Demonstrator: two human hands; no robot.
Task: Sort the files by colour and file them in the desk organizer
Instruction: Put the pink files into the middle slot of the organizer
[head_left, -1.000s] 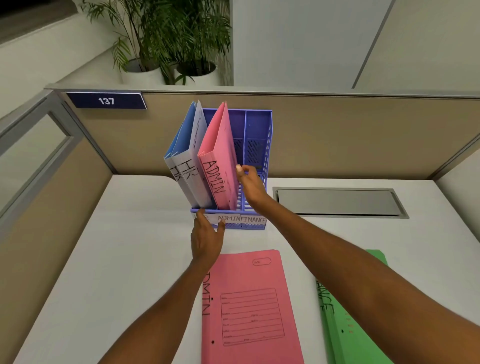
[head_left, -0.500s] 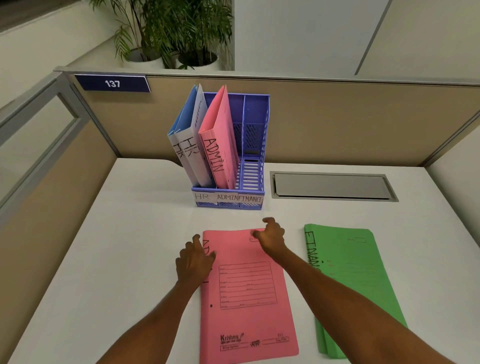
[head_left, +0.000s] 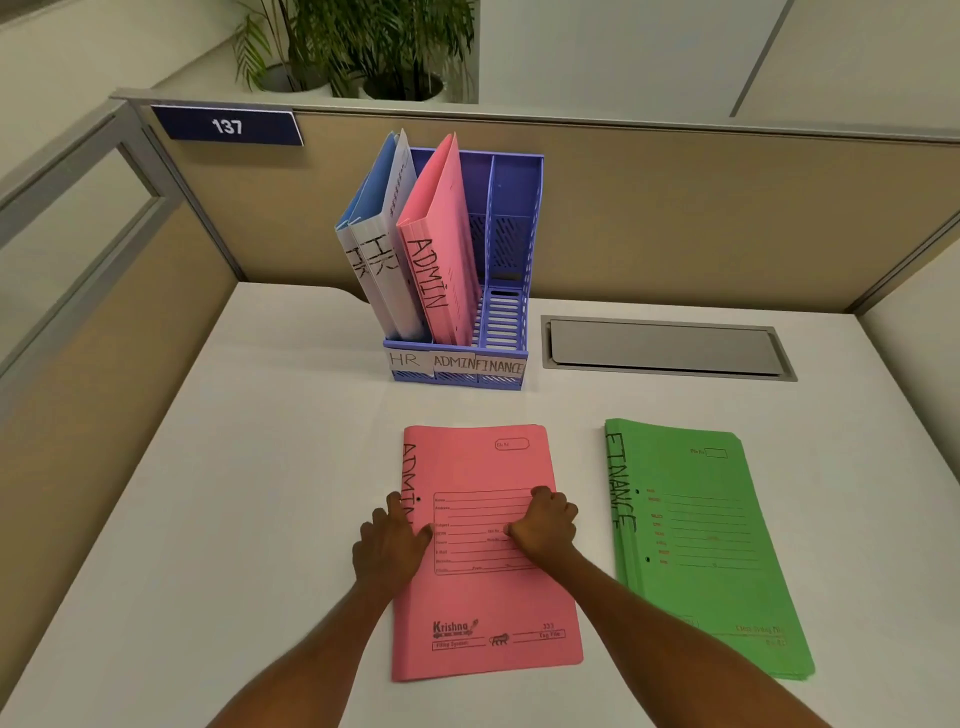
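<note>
A pink file marked ADMIN (head_left: 485, 608) lies flat on the white desk (head_left: 270, 467) in front of me. My left hand (head_left: 392, 545) rests on its left spine edge with the fingers spread. My right hand (head_left: 545, 525) is curled over its right edge. To the right lies a stack of green files marked FINANCE (head_left: 706, 551). At the back stands the purple desk organizer (head_left: 511, 249). Its HR slot holds blue and white files (head_left: 376, 249) and its ADMIN slot holds a pink file (head_left: 441, 249). In the FINANCE slot I see only the slatted floor.
A grey metal cable hatch (head_left: 665, 347) is set into the desk to the right of the organizer. Beige partition walls (head_left: 675, 208) close the desk at the back and on both sides. Potted plants (head_left: 374, 47) stand behind the partition.
Both hands have left the organizer and come back toward me onto the pink file on the desk. My right hand slid from the file's top to its right edge and curled there.
</note>
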